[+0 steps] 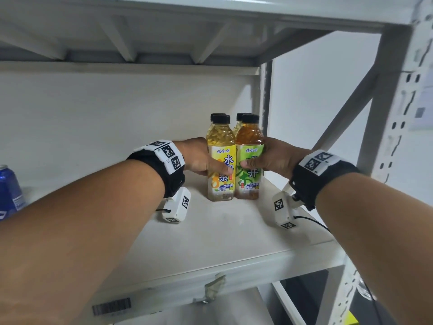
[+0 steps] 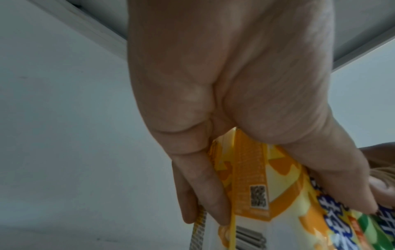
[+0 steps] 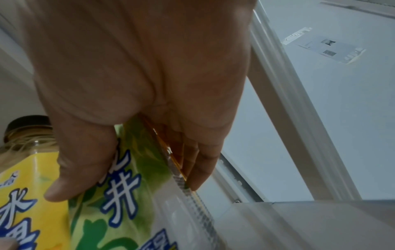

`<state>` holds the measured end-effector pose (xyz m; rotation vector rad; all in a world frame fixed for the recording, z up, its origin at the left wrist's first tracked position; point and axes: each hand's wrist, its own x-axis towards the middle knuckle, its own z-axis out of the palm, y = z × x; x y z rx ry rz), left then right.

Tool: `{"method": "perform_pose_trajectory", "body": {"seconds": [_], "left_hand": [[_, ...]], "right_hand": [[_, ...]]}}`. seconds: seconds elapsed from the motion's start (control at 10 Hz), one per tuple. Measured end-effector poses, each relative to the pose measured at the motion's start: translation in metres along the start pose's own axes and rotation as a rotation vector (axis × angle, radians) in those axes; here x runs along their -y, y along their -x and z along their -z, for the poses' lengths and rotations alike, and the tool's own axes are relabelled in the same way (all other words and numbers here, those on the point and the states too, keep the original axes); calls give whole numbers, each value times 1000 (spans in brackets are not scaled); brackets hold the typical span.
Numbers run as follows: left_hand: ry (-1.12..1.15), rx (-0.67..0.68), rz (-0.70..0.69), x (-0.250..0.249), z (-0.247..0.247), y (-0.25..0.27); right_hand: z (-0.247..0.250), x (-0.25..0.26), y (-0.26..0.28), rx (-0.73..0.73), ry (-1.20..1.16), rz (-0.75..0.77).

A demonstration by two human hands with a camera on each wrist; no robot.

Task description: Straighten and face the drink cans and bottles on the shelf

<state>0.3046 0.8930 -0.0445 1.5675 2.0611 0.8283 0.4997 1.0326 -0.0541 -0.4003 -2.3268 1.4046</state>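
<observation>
Two front bottles are gripped at once, one per hand, in the centre of the head view. The yellow-label bottle [image 1: 221,160] is held by the left hand [image 1: 199,158], thumb across the front of the label, fingers [image 2: 200,186] curled round the back. The green-label bottle [image 1: 249,160] is held the same way by the right hand [image 1: 271,158], thumb on the front, fingers [image 3: 200,162] wrapped behind.

Both bottles stand upright on the shelf [image 1: 210,235], touching side by side, labels turned to the front. The paired grip is judged to serve squaring the two together and keeping the labels forward.

Two more bottles [image 1: 218,117] stand directly behind, only their black caps and upper parts showing; their facing cannot be told. They sit close behind, so little room is left for pushing the front pair back.

A blue can [image 1: 8,191] is seen at the left edge of the frame, well apart from the bottles, not yet handled. The shelf post [image 1: 263,102] stands just right of the group, close to the right hand. A barcode sticker [image 1: 111,306] is stuck on the shelf's front lip, lower left.
</observation>
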Motion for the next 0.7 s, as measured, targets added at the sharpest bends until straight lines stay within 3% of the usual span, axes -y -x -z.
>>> {"method": "perform_pose_trajectory", "body": {"seconds": [0.6,0.7], "left_hand": [[41,-13,44,-4,-6,-1],[-130,-169,60,-12,0,11]], "right_hand": [[8,-6,-8,24,94,17],[15,1,-10,-95,229,-37]]}}
